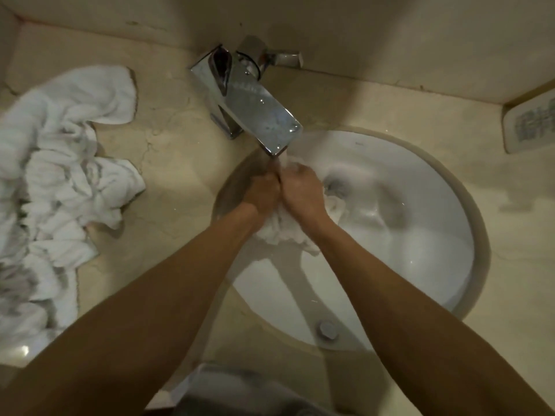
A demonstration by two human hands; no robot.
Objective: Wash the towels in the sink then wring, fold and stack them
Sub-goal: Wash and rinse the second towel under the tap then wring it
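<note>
A white towel (280, 232) is bunched up over the round white sink (426, 265), right under the chrome tap (258, 115). My left hand (262, 195) and my right hand (301, 189) both grip it, pressed knuckle to knuckle just below the spout. Water runs from the spout onto the cloth between them. Most of the towel is hidden by my hands; a crumpled part hangs below my wrists. A heap of several white towels (57, 181) lies on the counter at the left.
The beige stone counter (174, 163) surrounds the sink. A white dish or soap holder (531, 124) sits at the right edge by the wall. The sink's overflow fitting (328, 330) shows at the near rim.
</note>
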